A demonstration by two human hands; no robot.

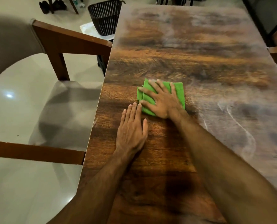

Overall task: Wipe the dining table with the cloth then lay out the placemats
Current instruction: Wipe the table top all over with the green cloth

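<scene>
- Dining table [199,54]: wood-grain top that runs from the near edge to the far end of the view. The far and right portions carry a pale, hazy film with curved streaks. The near-left portion appears darker and clearer.
- Chair [61,41]: wooden frame with a grey padded back, standing at the left side of the table. Its upper rail reaches the table's left edge. A second wooden rail [37,152] meets the same edge nearer the camera.
- Basket [104,18]: dark and slatted, standing on the tiled floor just beyond the table's far-left corner.
- Right hand [160,101]: lies flat, palm down, on top of the cloth. The fingers are straight and spread, pressing rather than grasping.
- Left hand [132,128]: lies flat, palm down, on the bare table top. The fingers are straight and held together and hold nothing. The fingertips are at the cloth's near-left edge.
- Cloth [179,92]: green and folded, lying flat on the table left of centre, under the right hand.
</scene>
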